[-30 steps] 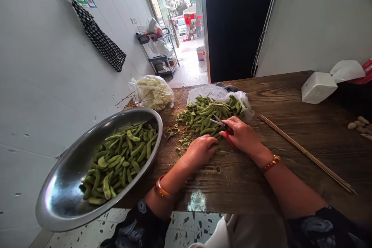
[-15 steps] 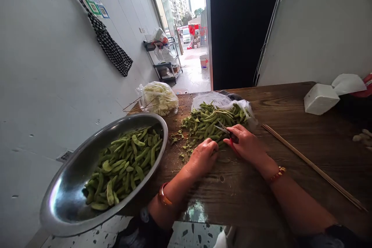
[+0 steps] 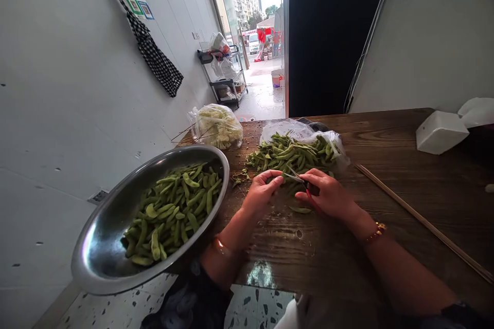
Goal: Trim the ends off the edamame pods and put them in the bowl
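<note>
My right hand point(image 3: 326, 193) grips red-handled scissors point(image 3: 314, 200), their blades parted and pointing left toward my other hand. My left hand point(image 3: 264, 193) is pinched beside the blade tips; a bit of green shows at its fingertips, most likely the end of a soybean pod, mostly hidden by the fingers. Behind both hands lies a heap of green soybean pods point(image 3: 297, 153), spilling from a clear plastic bag point(image 3: 285, 127). One loose pod point(image 3: 300, 209) rests on the wood below the scissors. To the left, a big steel basin point(image 3: 100, 252) holds many pods point(image 3: 173, 216).
A bag of cauliflower point(image 3: 219, 127) stands at the table's far left corner. Leaf scraps point(image 3: 241, 177) lie between basin and heap. Long thin sticks point(image 3: 420, 218) cross the wooden table point(image 3: 386, 139) on the right, near a white tissue box point(image 3: 442, 132).
My left hand has risen from the tabletop and turned, bringing its fingertips up to the scissor blades. A loose pod now shows on the wood. The view has shifted slightly.
</note>
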### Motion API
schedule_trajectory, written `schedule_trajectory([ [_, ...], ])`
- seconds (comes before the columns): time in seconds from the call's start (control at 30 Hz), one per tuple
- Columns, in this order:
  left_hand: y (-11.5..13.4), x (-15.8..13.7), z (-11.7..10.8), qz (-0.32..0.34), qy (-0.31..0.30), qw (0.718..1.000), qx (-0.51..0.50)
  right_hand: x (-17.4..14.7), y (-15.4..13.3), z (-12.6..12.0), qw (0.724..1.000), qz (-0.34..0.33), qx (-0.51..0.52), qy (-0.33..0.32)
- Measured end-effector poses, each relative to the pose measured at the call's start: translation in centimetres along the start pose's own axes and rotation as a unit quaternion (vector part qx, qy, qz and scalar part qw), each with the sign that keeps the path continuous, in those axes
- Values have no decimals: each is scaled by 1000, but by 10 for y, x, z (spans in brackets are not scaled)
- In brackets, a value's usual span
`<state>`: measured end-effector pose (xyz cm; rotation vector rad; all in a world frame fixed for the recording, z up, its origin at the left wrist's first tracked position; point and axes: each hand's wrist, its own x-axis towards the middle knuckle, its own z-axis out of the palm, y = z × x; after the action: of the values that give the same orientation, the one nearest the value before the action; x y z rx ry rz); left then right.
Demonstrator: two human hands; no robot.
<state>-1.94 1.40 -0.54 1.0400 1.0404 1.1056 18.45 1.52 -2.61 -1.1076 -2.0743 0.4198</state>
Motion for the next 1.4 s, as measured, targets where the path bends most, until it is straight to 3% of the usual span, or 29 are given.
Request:
schedule_trajectory([
  [0.2,3,-6,10,14,-19,999,47,1,-9,-1,999,-18,18,-31],
  [0.43,4,-8,15,64,-55,990,117,0,-12,0,1000,-13,6,-24],
  [0.63,6,-6,15,63,-69,986,137,1,-8,-1,998,-34,1,-47],
  [1.1,5,-4,6,-38,-74,996,38,2,-7,-4,996,-32,-1,-85],
  [1.4,5,3,4,-42,-1,997,-59,2,-6,-5,999,-1,-44,-14],
])
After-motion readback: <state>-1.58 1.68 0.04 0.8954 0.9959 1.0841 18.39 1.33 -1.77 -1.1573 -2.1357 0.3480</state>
